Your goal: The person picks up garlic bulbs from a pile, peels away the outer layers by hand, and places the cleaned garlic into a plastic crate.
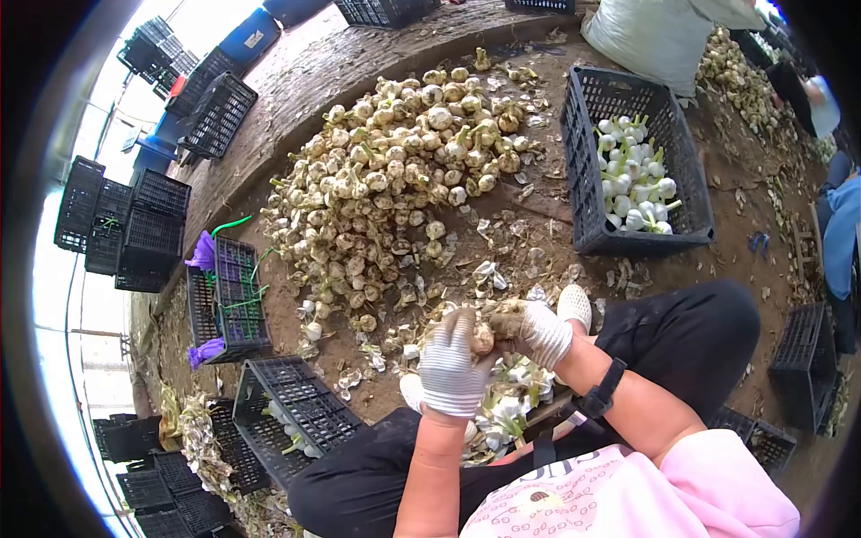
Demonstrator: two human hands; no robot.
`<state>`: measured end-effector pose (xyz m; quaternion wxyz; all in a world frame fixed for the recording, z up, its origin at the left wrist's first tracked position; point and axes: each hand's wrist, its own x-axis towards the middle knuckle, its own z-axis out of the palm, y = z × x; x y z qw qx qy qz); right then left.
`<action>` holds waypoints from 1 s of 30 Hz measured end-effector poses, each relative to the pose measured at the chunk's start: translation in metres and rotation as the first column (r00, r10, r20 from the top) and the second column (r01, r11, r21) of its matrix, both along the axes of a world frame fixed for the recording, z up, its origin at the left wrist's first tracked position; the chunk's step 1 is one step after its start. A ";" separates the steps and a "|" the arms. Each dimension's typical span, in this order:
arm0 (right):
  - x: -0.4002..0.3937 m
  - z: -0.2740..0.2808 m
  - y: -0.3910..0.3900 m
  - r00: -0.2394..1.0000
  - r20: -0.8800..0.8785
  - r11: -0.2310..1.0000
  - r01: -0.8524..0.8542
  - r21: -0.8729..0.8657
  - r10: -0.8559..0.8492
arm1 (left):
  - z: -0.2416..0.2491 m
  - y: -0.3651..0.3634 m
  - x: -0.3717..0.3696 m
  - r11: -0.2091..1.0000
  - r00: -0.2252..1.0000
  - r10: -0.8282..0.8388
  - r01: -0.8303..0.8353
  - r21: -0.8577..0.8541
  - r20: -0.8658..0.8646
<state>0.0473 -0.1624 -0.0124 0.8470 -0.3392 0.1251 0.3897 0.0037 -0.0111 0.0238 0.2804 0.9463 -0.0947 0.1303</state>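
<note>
Between my two gloved hands, above my lap, is a brownish, unpeeled garlic bulb (482, 338). My left hand (451, 363), in a striped white glove with soiled fingertips, is closed around the bulb's left side. From the right, my right hand (536, 332) has its fingers pinched together against the same bulb; its glove is dirty at the fingers. Exactly what the right fingertips grip is partly hidden. Below the hands, cleaned white garlic and loose skins (513, 403) lie between my legs. A large heap of unpeeled garlic bulbs (386, 179) spreads on the ground ahead.
At the front right stands a black crate (641, 240) with cleaned white garlic. Another black crate (296, 403) lies tilted at my left, near a crate with purple and green ties (240, 296). A white sack (641, 40) stands behind. At the right edge is another person's blue sleeve (841, 233).
</note>
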 end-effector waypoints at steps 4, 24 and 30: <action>-0.003 -0.011 0.001 0.994 0.073 0.997 -0.079 -0.023 0.080 | 0.006 0.011 -0.003 0.931 0.971 -0.009 -0.079 -0.356 -0.238; -0.028 -0.019 0.013 0.856 0.482 0.932 -0.001 -0.363 0.189 | -0.045 -0.022 -0.023 0.251 0.910 -0.053 -0.386 -0.887 -0.411; -0.023 -0.009 0.013 0.984 0.167 0.987 -0.031 -0.158 0.058 | -0.060 0.000 -0.008 0.030 0.828 0.013 -0.560 -0.828 -0.560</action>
